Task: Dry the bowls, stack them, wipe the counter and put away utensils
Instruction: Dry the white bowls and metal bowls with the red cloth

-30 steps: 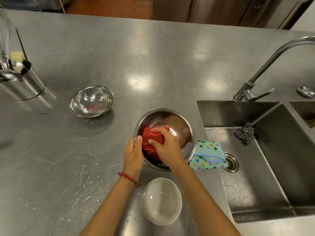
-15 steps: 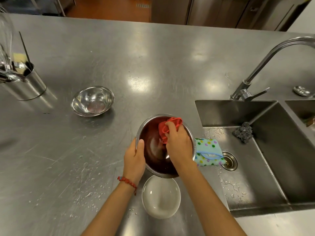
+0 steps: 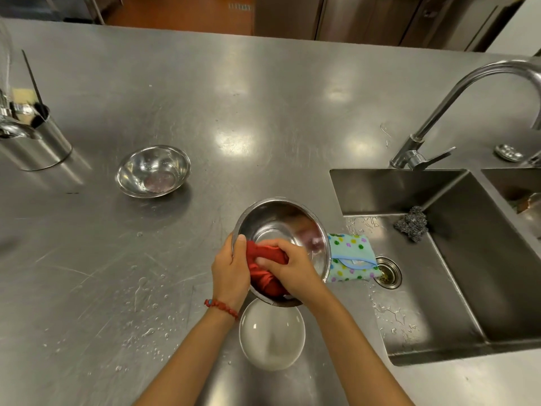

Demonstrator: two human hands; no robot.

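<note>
Right hand (image 3: 288,266) closed on a bunched red cloth (image 3: 265,269), pressed inside the large steel bowl (image 3: 281,224) against its near-left wall. Left hand (image 3: 229,269) gripping that bowl's rim at 9 o'clock, thumb hooked over the edge, fingers hidden beneath; a red bead bracelet (image 3: 221,307) on the wrist. Bowl tilted toward the wearer and seemingly lifted off the steel counter (image 3: 263,112), though contact underneath impossible to judge.

Bowls counted: three. The held one at centre; a white bowl (image 3: 272,335) directly at 6 o'clock from it, upright on the counter, its far rim overlapped by the steel bowl; a smaller steel bowl (image 3: 153,171) at 10 o'clock, well apart, upright.

Cloths counted: two. The red one in the grip; one dotted pale-blue cloth (image 3: 349,257) at 3 o'clock, draped over the sink's left edge, just beside the held bowl.

Further out at 3 o'clock, a sink basin (image 3: 468,273) with one drain (image 3: 388,271) and one steel scourer (image 3: 411,222) near its back; a second basin (image 3: 512,183) partly visible at 2 o'clock. One tap (image 3: 456,95) arching at 2 o'clock behind the sink.

At 10 o'clock, far left, one steel utensil holder (image 3: 38,142) with several utensils standing in it, count unclear. Water droplets (image 3: 143,291) scattered on the counter at 8 o'clock.
</note>
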